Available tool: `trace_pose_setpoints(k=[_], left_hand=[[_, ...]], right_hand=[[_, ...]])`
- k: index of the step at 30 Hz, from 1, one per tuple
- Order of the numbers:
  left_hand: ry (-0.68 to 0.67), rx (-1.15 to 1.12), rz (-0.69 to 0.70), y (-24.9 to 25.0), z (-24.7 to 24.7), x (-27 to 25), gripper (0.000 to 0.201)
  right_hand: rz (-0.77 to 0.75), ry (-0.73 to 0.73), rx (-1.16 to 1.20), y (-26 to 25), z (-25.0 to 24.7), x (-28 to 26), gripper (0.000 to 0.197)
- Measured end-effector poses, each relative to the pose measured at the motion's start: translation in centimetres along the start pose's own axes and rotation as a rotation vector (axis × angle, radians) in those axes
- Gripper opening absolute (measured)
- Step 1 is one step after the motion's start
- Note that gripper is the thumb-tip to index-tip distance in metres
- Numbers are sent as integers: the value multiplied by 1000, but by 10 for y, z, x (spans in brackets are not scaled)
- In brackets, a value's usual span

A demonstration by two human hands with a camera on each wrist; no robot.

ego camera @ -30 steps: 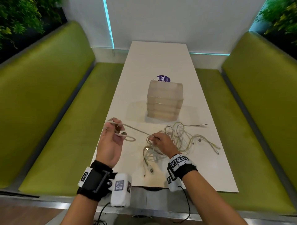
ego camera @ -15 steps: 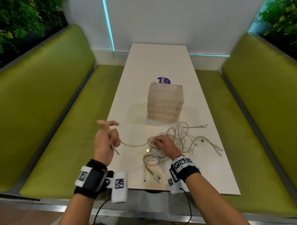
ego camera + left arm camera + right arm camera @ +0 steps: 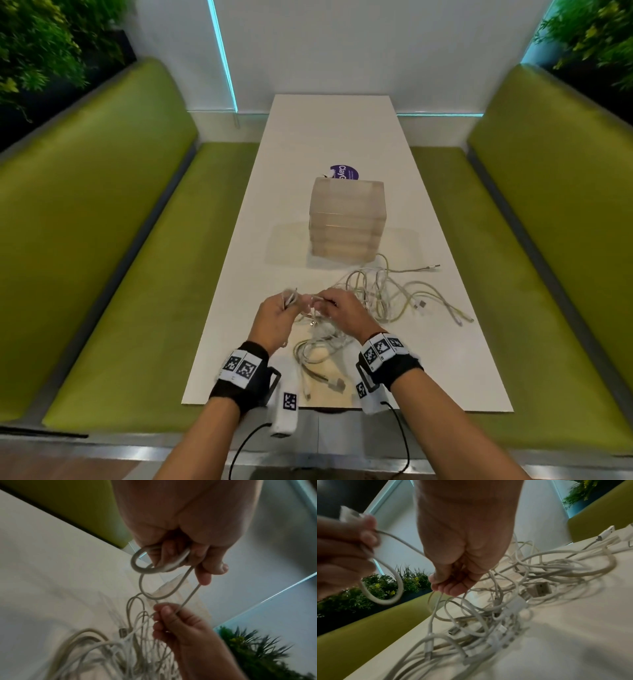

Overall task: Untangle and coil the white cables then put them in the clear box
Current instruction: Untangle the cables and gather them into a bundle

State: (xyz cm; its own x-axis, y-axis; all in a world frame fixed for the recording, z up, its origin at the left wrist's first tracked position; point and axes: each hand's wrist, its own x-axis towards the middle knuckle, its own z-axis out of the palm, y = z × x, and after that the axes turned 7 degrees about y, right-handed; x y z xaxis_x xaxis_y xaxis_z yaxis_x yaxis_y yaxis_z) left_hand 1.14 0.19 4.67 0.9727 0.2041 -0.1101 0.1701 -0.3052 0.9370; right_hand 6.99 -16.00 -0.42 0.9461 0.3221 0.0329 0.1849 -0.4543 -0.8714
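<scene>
Left hand (image 3: 274,317) is curled round a small loop of one white cable (image 3: 187,599), two turns hanging off my fingers (image 3: 202,574). Right hand (image 3: 342,313), just beside it, pinches the same cable between thumb and fingertips; the short span between my hands runs roughly left-right. Both hands are raised off the table (image 3: 342,137).

Rest of the white cables (image 3: 383,291) lie in a tangle on the table, starting under my right hand and spreading away to its right; loose plug ends point right and toward me. Clear box (image 3: 346,219) stands upright beyond my hands, just past the tangle's far edge; can't tell whether they touch.

Table is long, narrow, white, running away from me. Green benches (image 3: 120,257) on both sides, white wall with cyan light strips ahead, plants in the far corners.
</scene>
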Motion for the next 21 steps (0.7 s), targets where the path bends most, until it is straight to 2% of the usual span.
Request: trace_pose_setpoints(k=[2,8,11,14,17,19,21], left_hand=[[35,-140,-2,5,-8,-5,36],[285,-560,34,9,-35,-18,31],[343,-427,-3,3,-27,-14,21],[159,-117,-1,-7,-4,-2,22],[20,175,87,-15,19,8,25],[30,167,128,-16,29,11,19],[58,71,109,-16,34,13,14]], right_hand=[[8,13,-16,4,3,2,16],[19,41,-36,8,3,5,29],[-4,32,-59,9,4,5,31],[-41,27,-52,8,5,2,16],[-120,19,-68,6,4,-2,18],[-117,26,-68,2,1,-4,18],[-78,52,-40,0,-2,-4,18]])
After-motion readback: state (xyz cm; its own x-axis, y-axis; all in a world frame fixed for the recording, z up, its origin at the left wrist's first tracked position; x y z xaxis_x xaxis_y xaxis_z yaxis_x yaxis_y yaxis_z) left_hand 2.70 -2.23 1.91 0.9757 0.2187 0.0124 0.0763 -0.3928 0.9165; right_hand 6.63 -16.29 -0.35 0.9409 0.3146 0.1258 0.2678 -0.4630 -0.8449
